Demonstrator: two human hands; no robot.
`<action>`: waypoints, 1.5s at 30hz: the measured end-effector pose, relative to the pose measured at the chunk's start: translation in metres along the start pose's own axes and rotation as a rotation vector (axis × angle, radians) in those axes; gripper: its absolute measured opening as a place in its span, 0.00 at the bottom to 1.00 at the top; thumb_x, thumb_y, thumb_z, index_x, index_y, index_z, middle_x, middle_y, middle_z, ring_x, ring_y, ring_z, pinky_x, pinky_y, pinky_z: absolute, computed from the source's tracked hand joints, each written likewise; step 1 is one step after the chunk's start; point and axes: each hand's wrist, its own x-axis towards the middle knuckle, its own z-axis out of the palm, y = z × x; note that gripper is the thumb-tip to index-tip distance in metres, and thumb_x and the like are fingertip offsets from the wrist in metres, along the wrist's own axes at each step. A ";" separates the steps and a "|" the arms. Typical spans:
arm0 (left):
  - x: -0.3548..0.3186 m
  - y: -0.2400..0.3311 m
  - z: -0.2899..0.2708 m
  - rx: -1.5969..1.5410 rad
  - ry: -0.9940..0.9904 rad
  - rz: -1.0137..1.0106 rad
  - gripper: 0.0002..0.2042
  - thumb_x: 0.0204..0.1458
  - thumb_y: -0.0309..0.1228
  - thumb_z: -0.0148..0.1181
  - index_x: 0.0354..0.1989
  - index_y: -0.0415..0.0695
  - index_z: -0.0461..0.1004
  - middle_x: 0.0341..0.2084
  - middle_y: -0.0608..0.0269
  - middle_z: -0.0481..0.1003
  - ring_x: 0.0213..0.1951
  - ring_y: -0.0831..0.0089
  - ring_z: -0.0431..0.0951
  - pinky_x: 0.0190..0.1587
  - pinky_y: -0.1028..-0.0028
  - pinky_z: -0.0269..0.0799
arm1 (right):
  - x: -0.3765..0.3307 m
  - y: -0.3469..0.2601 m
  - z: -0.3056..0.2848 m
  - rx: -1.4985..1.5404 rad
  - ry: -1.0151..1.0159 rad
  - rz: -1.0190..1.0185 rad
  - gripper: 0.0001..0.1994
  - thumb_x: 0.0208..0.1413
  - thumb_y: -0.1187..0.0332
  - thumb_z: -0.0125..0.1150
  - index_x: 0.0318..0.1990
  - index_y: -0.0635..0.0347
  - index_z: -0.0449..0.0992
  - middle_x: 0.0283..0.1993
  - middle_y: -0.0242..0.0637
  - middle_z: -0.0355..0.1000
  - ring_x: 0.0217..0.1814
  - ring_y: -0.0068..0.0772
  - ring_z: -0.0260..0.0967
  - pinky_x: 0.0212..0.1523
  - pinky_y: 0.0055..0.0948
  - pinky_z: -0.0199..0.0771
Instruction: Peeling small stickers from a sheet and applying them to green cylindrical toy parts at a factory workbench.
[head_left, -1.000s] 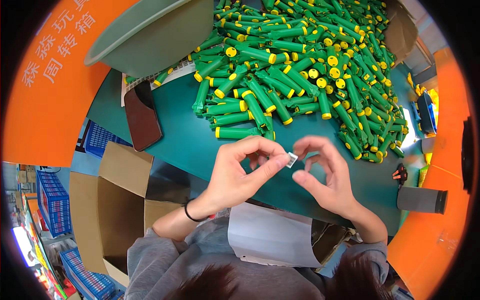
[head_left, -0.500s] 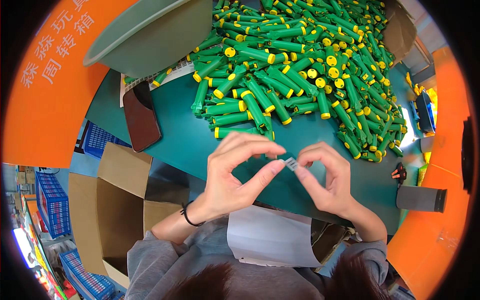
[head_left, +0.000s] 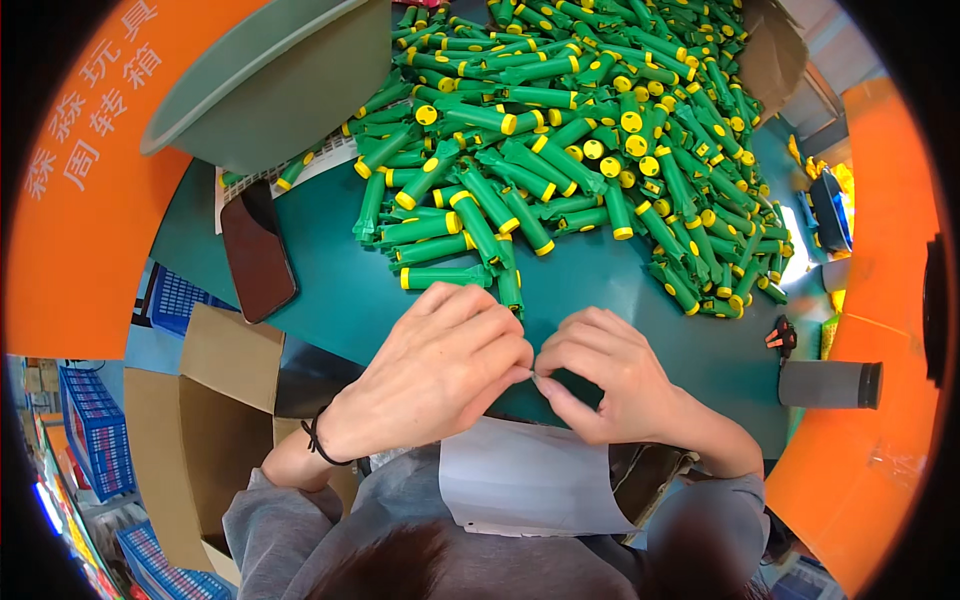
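Observation:
My left hand (head_left: 445, 358) and my right hand (head_left: 605, 372) meet just above the near edge of the green table, fingertips almost touching. Both are closed in a pinch. Between the right thumb and forefinger sits a small grey-and-white piece (head_left: 535, 376), mostly covered by the fingers; its kind does not show. The left fingertips press together beside it, and what they hold, if anything, is hidden. Just beyond the hands lies a big heap of green tubes with yellow end caps (head_left: 438, 277). A sheet of white paper (head_left: 530, 480) rests below my hands, over my lap.
A grey-green tub (head_left: 290, 90) stands at the far left beside a dark brown phone (head_left: 258, 255). An open cardboard box (head_left: 150, 450) is at my left. To the right are a grey cylinder (head_left: 828, 385) and black-and-orange snips (head_left: 781, 338). Orange panels (head_left: 860, 440) flank the table.
My left hand has turned over, back upward, and its fingers have closed. Both hands have come lower and together, and the small piece is now mostly covered. The whole view has shifted slightly.

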 end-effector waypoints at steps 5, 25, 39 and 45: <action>0.000 -0.005 -0.004 -0.180 0.164 -0.118 0.07 0.44 0.26 0.69 0.32 0.45 0.76 0.32 0.65 0.75 0.38 0.64 0.72 0.42 0.69 0.66 | 0.014 0.036 -0.033 -0.399 0.417 0.234 0.19 0.47 0.65 0.72 0.45 0.61 0.73 0.35 0.36 0.75 0.34 0.30 0.73 0.36 0.27 0.72; 0.035 0.009 -0.002 -0.717 0.138 -0.211 0.04 0.50 0.24 0.65 0.33 0.41 0.76 0.43 0.60 0.75 0.47 0.68 0.74 0.52 0.69 0.67 | -0.027 0.017 0.001 0.883 0.382 0.418 0.19 0.47 0.88 0.63 0.49 0.70 0.70 0.50 0.43 0.69 0.49 0.31 0.72 0.47 0.28 0.81; 0.043 0.011 0.000 -0.605 -0.057 -0.253 0.03 0.49 0.23 0.63 0.30 0.39 0.76 0.39 0.58 0.76 0.39 0.69 0.76 0.45 0.71 0.71 | -0.033 0.011 0.002 0.890 0.326 0.423 0.19 0.51 0.85 0.63 0.52 0.74 0.71 0.50 0.45 0.73 0.51 0.33 0.75 0.52 0.29 0.79; 0.043 0.010 -0.001 -0.574 -0.056 -0.227 0.03 0.47 0.22 0.63 0.29 0.39 0.76 0.37 0.57 0.77 0.37 0.68 0.77 0.43 0.72 0.72 | -0.031 0.009 -0.001 0.806 0.275 0.416 0.19 0.50 0.86 0.64 0.51 0.74 0.72 0.50 0.46 0.73 0.52 0.34 0.75 0.54 0.29 0.78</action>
